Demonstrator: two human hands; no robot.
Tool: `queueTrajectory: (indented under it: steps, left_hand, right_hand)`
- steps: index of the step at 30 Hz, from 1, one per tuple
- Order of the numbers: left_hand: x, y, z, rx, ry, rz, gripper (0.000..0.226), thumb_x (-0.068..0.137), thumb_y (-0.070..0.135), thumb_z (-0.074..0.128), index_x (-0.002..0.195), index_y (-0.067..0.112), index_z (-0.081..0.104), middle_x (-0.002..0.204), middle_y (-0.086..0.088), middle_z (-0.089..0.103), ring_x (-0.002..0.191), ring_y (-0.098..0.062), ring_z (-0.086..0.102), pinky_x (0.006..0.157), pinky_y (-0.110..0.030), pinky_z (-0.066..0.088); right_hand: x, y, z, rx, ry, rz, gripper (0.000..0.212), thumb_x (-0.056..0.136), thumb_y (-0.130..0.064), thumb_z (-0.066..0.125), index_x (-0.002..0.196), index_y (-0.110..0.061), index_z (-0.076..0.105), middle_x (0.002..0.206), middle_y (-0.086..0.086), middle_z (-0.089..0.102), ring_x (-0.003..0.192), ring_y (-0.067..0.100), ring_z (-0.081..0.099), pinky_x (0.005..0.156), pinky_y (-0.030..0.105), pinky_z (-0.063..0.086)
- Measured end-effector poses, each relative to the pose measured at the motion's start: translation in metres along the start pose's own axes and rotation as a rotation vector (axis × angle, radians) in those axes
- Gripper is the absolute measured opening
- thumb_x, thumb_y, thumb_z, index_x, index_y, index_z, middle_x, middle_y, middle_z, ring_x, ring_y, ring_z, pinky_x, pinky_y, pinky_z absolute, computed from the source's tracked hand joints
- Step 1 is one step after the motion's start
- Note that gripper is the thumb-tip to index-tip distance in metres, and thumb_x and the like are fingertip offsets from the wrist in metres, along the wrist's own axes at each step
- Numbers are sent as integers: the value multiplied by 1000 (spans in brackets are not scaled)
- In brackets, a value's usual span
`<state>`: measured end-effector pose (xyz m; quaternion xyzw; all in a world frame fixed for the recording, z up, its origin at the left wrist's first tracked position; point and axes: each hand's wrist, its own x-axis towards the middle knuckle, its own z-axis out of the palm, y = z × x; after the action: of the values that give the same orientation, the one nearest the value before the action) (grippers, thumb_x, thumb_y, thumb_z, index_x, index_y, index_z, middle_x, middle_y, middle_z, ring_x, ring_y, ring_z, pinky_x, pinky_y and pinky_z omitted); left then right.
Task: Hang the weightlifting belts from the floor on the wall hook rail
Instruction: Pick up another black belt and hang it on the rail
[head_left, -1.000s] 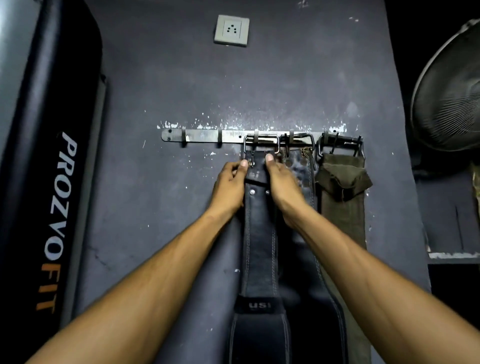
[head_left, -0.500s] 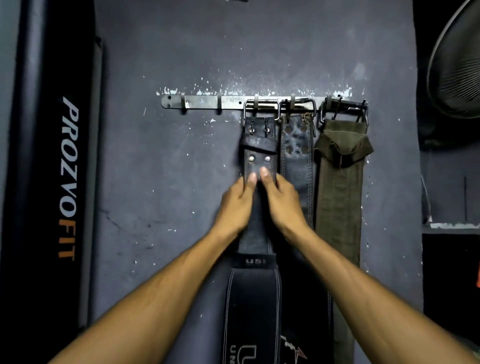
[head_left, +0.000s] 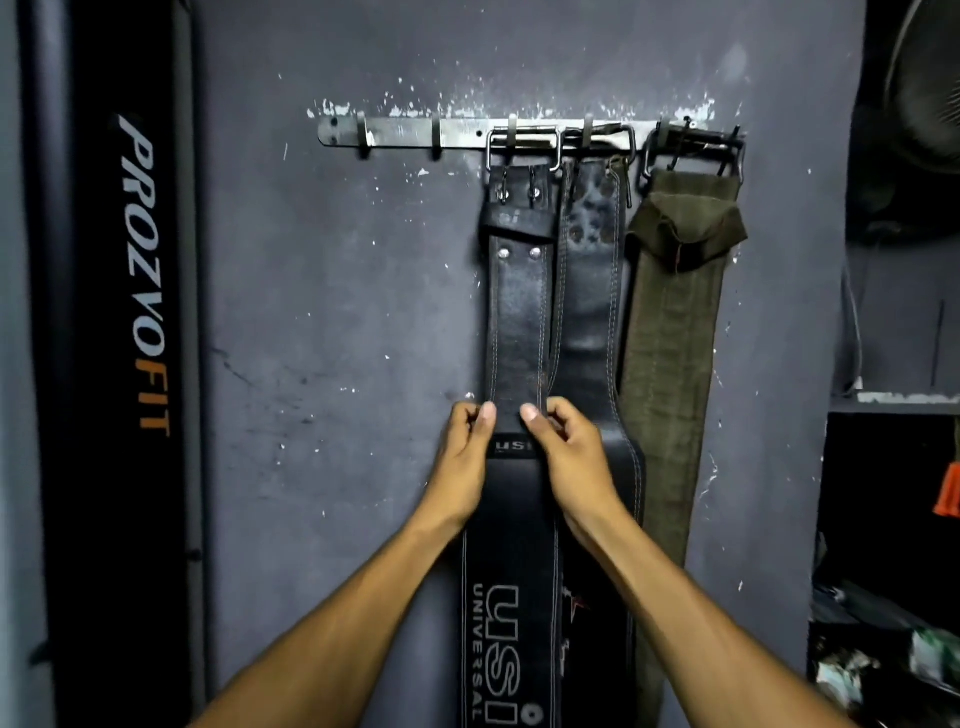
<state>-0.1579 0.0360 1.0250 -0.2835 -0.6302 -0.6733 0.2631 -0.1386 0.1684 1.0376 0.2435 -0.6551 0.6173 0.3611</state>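
Covering most of the view, the grey wall (head_left: 337, 312) carries the hook rail (head_left: 415, 132), a flat metal strip screwed on level, and everything else is placed from that rail. Far to its left stands a tall black pad (head_left: 119, 338) with lettering running up it; well to its right sits a dark shelf (head_left: 893, 519) of clutter.

Three belts hang from the rail's right half, side by side and nearly touching. The olive canvas belt (head_left: 670, 338) is at the right end, a worn black belt (head_left: 589, 312) is next, and the black leather belt (head_left: 519, 312) marked USI is nearest the rail's middle. Each hangs by its metal buckle (head_left: 522, 148) looped over a hook, probably because the buckle frame is the one rigid opening a hook can catch. The two hooks at the rail's left end are bare.

The black leather belt's long axis runs straight down from the rail, buckle end up, tongue end out of view below.

Well below the rail, the left hand (head_left: 462, 457) and right hand (head_left: 571, 457) flank that belt where it starts to widen. Each pinches an edge between thumb and curled fingers, likely steadying it so it hangs flat and plumb.
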Motion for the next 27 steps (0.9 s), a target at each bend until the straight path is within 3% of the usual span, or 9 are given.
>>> queueTrajectory:
  steps: [2,6,9,12,16,20,22,24,27]
  left_hand:
    - [-9,-8,-1,30,7,6,51,99,49,47,105,1,63,101,-2,70,96,-14,61,97,-46,51]
    - [-14,3,-1,70,16,0,41,103,42,48,98,9,73,99,-2,76,95,-14,66,96,-52,53]
    - [-31,1,-7,-15,-37,-21,40,101,45,51,112,12,71,112,-9,77,110,-18,70,101,-41,55]
    - [-77,-22,-14,-23,-66,-102,29,106,31,52,127,17,67,123,-2,75,118,-14,69,104,-32,54]
    - [-122,-43,-20,-76,-28,-202,31,107,18,50,135,10,62,131,-8,71,124,-24,67,109,-45,51]
    - [-124,-48,-23,-65,-109,-241,39,107,25,52,144,11,52,141,-5,65,133,-18,60,114,-38,47]
    - [-142,-68,-28,-14,-119,-354,47,105,24,54,149,8,43,148,-8,58,140,-20,53,119,-38,41]
    - [-168,-89,-35,20,-157,-417,42,104,16,56,144,6,49,142,-10,63,136,-26,57,115,-37,46]
    - [-185,-104,-45,-18,-146,-446,31,102,13,59,132,6,61,127,-8,73,123,-25,68,106,-37,54]
  right_hand:
    - [-5,4,2,30,28,3,36,100,-14,66,72,-22,45,65,-14,40,64,0,36,60,23,33]
    - [-10,-1,4,63,33,9,29,101,-13,64,75,-11,51,71,1,39,68,5,37,64,27,32]
    - [-39,8,-2,178,-61,64,12,98,-25,67,99,-13,67,93,-5,72,88,6,65,82,20,50]
    - [-87,34,-5,177,-127,157,28,97,-17,71,124,-17,69,120,2,78,112,16,73,96,29,56]
    - [-125,57,0,139,-49,257,22,95,-22,72,116,-19,75,113,2,80,106,20,76,93,40,61]
    - [-125,59,-11,269,-129,288,34,93,-29,75,125,-19,70,123,7,76,117,25,72,100,39,58]
    - [-143,68,-14,245,-188,346,45,90,-23,79,132,-20,64,128,6,74,121,25,70,103,36,56]
    - [-168,82,-12,177,-174,401,52,86,-8,81,132,-19,61,124,5,76,116,23,72,103,39,57]
    - [-186,94,-2,196,-90,458,40,85,2,78,122,-8,68,115,11,79,107,28,76,103,53,55]
